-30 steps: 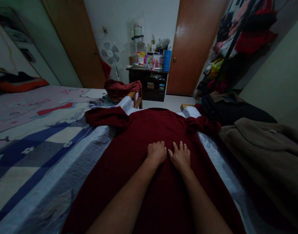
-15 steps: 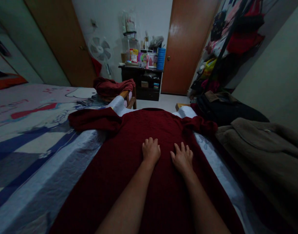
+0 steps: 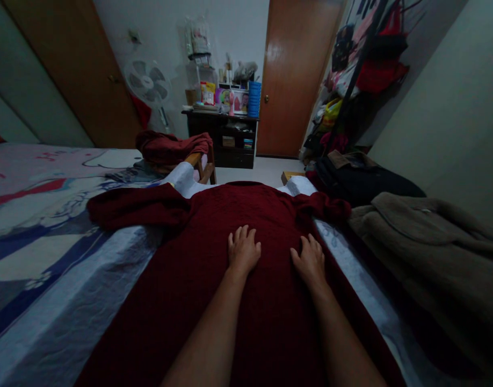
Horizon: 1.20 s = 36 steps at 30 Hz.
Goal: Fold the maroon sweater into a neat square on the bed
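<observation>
A dark red long garment (image 3: 266,312) with sleeves lies spread out over a bed, its neckline at the far end. My left hand (image 3: 244,248) rests palm down on its upper middle, fingers stretched out. To the right of it, my right hand (image 3: 310,259) also lies on the cloth, fingers spread, close to the garment's right side. Neither hand grips anything. One sleeve (image 3: 137,207) reaches out to the left, and the other (image 3: 327,206) is bunched at the right.
A grey-brown fleecy coat (image 3: 427,231) and dark clothes (image 3: 371,177) lie along the right. Patterned bedding (image 3: 33,215) covers the left, with a reddish cloth (image 3: 172,150) at its far end. Behind stand a dark cabinet (image 3: 220,131), a fan (image 3: 147,81) and a door (image 3: 297,80).
My hands have moved apart on the garment, the left slightly left and the right slightly right. The left hand's fingers are straighter. The view has turned a little to the right.
</observation>
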Available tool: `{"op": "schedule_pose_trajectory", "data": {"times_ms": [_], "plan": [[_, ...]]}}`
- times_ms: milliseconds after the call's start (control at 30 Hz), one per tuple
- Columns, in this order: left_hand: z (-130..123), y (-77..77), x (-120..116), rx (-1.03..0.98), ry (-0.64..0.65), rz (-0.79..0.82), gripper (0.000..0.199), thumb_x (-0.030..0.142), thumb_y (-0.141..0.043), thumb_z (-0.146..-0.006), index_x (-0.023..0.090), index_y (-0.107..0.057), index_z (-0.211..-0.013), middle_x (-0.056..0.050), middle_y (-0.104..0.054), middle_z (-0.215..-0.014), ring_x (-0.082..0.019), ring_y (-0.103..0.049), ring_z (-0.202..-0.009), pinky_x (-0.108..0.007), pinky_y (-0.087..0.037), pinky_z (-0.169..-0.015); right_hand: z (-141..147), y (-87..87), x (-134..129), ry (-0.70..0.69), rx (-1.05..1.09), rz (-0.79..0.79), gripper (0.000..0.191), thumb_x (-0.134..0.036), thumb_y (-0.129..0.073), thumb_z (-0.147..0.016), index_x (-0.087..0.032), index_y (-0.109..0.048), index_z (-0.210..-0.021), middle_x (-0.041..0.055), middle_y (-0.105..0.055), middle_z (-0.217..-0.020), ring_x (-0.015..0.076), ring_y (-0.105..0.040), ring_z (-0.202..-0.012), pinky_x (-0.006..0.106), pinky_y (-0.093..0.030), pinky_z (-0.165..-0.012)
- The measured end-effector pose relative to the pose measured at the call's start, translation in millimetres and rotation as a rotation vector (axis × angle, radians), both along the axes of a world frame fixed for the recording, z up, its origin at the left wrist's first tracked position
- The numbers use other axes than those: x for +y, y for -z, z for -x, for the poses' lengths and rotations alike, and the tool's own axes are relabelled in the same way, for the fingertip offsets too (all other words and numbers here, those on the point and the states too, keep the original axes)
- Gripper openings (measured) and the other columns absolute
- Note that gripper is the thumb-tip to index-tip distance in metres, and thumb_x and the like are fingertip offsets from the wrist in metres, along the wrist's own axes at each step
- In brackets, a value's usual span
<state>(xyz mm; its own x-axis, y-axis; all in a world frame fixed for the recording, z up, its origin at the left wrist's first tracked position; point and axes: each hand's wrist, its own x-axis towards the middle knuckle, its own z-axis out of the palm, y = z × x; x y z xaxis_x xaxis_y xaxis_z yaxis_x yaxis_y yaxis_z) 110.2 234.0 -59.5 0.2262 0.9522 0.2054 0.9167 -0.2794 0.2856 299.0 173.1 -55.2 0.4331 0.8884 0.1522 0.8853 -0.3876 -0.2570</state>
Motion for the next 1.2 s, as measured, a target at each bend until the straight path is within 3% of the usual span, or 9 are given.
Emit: {"op": "schedule_pose_trajectory", "data": {"times_ms": [267,400,467,567,833,967,1067,1200], "plan": [[0.6,-7.0,-1.1,-0.005,-0.001,0.016,0.046,0.035,-0.051,-0.087,0.023,-0.052,-0.131,-0.008,-0.043,-0.146,-0.027,-0.035,-0.134,-0.050,-0.025,-0.113,-7.8,6.0,5.1,-0.014,0.132,-0.312,0.060,-0.030,-0.043,-0.081,-0.002,-0.044,-0.134,0.0223,-0.035,-0.146,0.0300,-0.031,-0.136,0.042,-0.028,-0.110],[0.1,-6.8,-1.0,-0.013,-0.003,0.012,0.046,0.035,-0.052,-0.086,0.022,-0.052,-0.131,-0.009,-0.044,-0.145,-0.028,-0.035,-0.134,-0.050,-0.025,-0.112,-11.3,8.3,4.5,-0.132,0.168,-0.449,0.047,-0.027,-0.043,-0.081,-0.007,-0.055,-0.122,0.0203,-0.052,-0.131,0.0281,-0.046,-0.123,0.043,-0.037,-0.104],[-0.1,-5.7,-0.7,-0.017,-0.006,0.005,0.046,0.034,-0.052,-0.086,0.022,-0.053,-0.130,-0.008,-0.045,-0.144,-0.027,-0.035,-0.134,-0.050,-0.025,-0.112,-13.3,8.0,2.8,-0.165,0.178,-0.420,0.038,-0.025,-0.042,-0.081,-0.010,-0.061,-0.112,0.0162,-0.062,-0.114,0.0252,-0.055,-0.107,0.040,-0.042,-0.098],[-0.3,-3.7,-0.1,-0.019,-0.007,0.000,0.046,0.034,-0.052,-0.086,0.022,-0.053,-0.130,-0.008,-0.045,-0.144,-0.027,-0.036,-0.134,-0.050,-0.025,-0.112,-15.4,6.3,0.3,-0.119,0.126,-0.327,0.034,-0.022,-0.043,-0.081,-0.011,-0.064,-0.106,0.0145,-0.064,-0.103,0.0248,-0.058,-0.098,0.038,-0.043,-0.094],[-0.4,-0.6,0.4,-0.030,-0.007,-0.029,0.045,0.034,-0.053,-0.086,0.022,-0.054,-0.129,-0.008,-0.046,-0.144,-0.027,-0.036,-0.133,-0.051,-0.025,-0.112,-11.2,0.8,-1.3,-0.035,0.070,-0.326,0.040,-0.021,-0.046,-0.079,-0.008,-0.061,-0.114,0.0192,-0.054,-0.122,0.0282,-0.048,-0.116,0.039,-0.038,-0.100],[-0.9,-1.6,-0.8,-0.047,-0.014,-0.035,0.042,0.031,-0.049,-0.088,0.023,-0.054,-0.128,-0.007,-0.047,-0.143,-0.027,-0.037,-0.132,-0.051,-0.027,-0.111,-2.0,-9.7,-0.6,-0.032,0.043,-0.226,0.041,-0.020,-0.045,-0.081,-0.011,-0.060,-0.118,0.0173,-0.054,-0.126,0.0289,-0.047,-0.119,0.039,-0.035,-0.101],[-0.9,-2.6,0.5,-0.083,-0.019,-0.051,0.043,0.026,-0.045,-0.089,0.022,-0.051,-0.132,-0.007,-0.050,-0.141,-0.026,-0.040,-0.130,-0.049,-0.029,-0.109,12.5,-20.9,7.5,-0.129,0.051,-0.050,0.038,-0.018,-0.041,-0.084,-0.018,-0.061,-0.117,0.0115,-0.057,-0.126,0.0280,-0.052,-0.114,0.040,-0.037,-0.097],[0.0,-1.3,6.1,-0.149,-0.047,-0.033,0.046,0.018,-0.038,-0.091,0.018,-0.047,-0.136,-0.008,-0.055,-0.136,-0.021,-0.045,-0.126,-0.043,-0.034,-0.107,40.1,-31.9,32.6,-0.435,0.093,0.033,0.042,-0.011,-0.036,-0.086,-0.018,-0.057,-0.121,0.0086,-0.059,-0.127,0.0211,-0.052,-0.116,0.033,-0.035,-0.099]]}}
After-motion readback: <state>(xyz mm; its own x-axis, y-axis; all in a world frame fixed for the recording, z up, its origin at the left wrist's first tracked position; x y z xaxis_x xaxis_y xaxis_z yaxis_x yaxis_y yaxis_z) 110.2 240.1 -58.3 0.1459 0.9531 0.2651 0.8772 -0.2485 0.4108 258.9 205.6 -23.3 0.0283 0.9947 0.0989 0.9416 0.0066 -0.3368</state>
